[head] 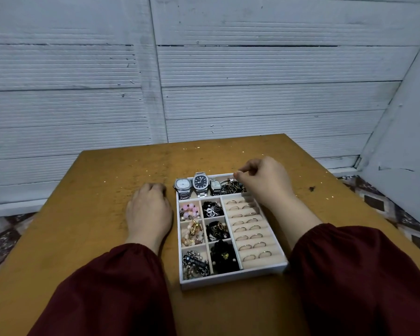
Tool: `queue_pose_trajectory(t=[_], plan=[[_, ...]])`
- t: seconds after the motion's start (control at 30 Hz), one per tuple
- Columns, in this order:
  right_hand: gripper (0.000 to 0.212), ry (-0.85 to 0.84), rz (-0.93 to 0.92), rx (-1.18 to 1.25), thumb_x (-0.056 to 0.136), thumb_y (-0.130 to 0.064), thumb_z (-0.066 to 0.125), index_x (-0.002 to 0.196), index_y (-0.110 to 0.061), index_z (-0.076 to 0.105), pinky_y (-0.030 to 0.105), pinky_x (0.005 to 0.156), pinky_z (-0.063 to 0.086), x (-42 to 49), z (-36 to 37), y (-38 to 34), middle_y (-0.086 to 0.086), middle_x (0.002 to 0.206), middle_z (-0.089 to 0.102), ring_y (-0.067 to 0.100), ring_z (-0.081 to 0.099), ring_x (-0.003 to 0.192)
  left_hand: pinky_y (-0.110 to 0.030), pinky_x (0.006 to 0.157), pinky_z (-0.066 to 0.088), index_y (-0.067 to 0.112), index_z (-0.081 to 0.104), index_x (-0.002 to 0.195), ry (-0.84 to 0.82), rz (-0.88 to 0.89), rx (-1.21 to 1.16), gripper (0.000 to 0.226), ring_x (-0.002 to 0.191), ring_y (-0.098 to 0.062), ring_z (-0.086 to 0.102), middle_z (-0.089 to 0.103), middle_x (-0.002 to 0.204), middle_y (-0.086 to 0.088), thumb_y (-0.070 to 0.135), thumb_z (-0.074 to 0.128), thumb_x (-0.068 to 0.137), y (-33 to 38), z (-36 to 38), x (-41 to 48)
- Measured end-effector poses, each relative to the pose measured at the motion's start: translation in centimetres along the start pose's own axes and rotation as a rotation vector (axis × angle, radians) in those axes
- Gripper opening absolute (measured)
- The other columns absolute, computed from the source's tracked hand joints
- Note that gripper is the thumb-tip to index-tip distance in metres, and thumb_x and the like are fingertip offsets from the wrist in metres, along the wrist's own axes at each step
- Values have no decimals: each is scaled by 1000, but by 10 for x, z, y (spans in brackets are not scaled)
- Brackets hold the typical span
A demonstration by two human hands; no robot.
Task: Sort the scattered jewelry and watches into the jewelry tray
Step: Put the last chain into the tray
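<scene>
On bench (95, 238), left: left hand (149, 212) rested knuckles-up, fingers loosely curled, empty.
Bench centre: jewelry tray (228, 283) held watches (200, 181) in far row, rings (250, 236) at right.
Tray's far right corner: right hand (264, 183), fingertips (238, 174) pinched together; any held piece indiscernible.

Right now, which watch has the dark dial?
The middle watch of three in the tray top row; the left watch is white-faced, the small right watch pale.
</scene>
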State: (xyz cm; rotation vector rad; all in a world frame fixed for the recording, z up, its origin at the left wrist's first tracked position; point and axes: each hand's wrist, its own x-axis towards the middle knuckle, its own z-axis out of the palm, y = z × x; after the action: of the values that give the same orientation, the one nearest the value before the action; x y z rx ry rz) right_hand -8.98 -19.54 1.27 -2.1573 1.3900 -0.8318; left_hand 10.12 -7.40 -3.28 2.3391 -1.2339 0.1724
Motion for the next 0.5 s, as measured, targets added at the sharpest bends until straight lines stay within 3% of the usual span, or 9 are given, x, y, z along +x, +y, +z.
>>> queue_pose_trajectory(t=[0.07, 0.13, 0.27, 0.37, 0.43, 0.5], plan=[[7, 8, 13, 120, 84, -31, 67, 87, -25, 69, 43, 67, 58, -5, -2, 3, 3, 90, 68, 21, 69, 65, -41, 90, 44, 11, 61, 119, -3, -2, -10, 34, 109, -31, 54, 60, 118, -11, 11, 44, 90, 0, -1, -1], [12, -1, 57, 268, 86, -26, 65, 97, -22, 66, 38, 58, 58, -12, -4, 6, 7, 99, 64, 22, 68, 61, -41, 90, 45, 11, 62, 119, -3, -3, -27, 34, 109, -30, 54, 61, 117, -11, 11, 44, 89, 2, -2, -2], [27, -60, 102, 398, 92, -20, 60, 118, -23, 56, 25, 56, 54, -35, -9, 6, -1, 90, 64, 12, 63, 69, -41, 89, 46, 10, 62, 119, 28, -18, -94, 32, 106, -30, 56, 64, 112, -11, 12, 44, 92, 4, -5, -6], [44, -120, 178, 542, 94, -23, 56, 136, -24, 44, 27, 56, 50, -52, -7, 8, 1, 100, 64, 15, 60, 74, -43, 95, 46, 10, 59, 124, 46, -56, -228, 33, 110, -27, 57, 65, 118, -9, 16, 42, 97, 5, -7, -12], [49, -152, 181, 555, 94, -28, 55, 141, -25, 39, 27, 63, 48, -62, -5, 8, -2, 112, 61, 10, 56, 77, -41, 97, 44, 9, 57, 127, 43, -96, -323, 33, 113, -27, 56, 63, 122, -10, 17, 41, 98, 9, -9, -18], [51, -160, 176, 589, 95, -30, 53, 143, -24, 38, 30, 78, 49, -70, -3, 7, -5, 119, 57, 6, 56, 86, -38, 100, 41, 8, 54, 130, 36, -133, -456, 34, 118, -26, 53, 59, 128, -10, 16, 41, 99, 16, -14, -27]])
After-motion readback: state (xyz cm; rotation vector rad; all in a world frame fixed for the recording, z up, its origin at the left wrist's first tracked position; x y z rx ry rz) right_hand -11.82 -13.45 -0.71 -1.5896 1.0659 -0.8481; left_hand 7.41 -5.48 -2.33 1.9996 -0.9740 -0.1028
